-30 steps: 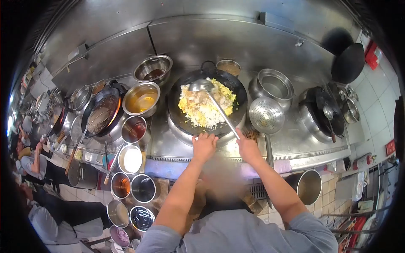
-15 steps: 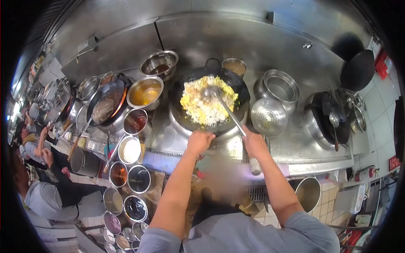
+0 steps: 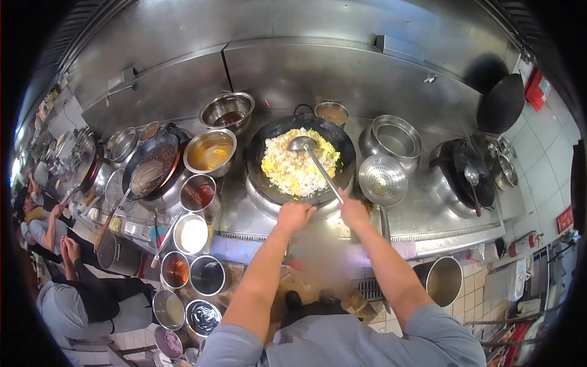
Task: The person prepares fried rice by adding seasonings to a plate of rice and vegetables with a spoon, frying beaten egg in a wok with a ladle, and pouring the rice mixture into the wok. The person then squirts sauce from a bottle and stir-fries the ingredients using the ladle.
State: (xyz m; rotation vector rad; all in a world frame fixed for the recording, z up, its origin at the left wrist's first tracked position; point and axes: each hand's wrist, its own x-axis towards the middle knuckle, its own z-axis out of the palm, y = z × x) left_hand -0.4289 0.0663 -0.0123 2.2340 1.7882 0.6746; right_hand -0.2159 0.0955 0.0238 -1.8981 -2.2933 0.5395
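Observation:
A large black wok (image 3: 258, 171) sits on the burner in the middle, holding fried rice (image 3: 299, 171) with yellow egg. My left hand (image 3: 295, 217) is closed round the wok's near handle, at its front rim. In my right hand (image 3: 353, 213) is the handle of a steel ladle (image 3: 302, 144), which slants up and left over the wok. The ladle's bowl rests on the upper part of the rice. Just right of the wok lies a perforated strainer (image 3: 383, 180), beside my right hand.
Left of the wok stand a bowl of yellow liquid (image 3: 210, 153), several seasoning pots and a second wok (image 3: 153, 168). A steel pot (image 3: 396, 137) and another black wok (image 3: 465, 171) are on the right. Co-workers (image 3: 67, 306) stand at the far left.
The ladle was pulled down toward me through the rice, then moved back up; my right hand followed. My left hand has stayed at the wok's near rim. The whole view has shifted slightly.

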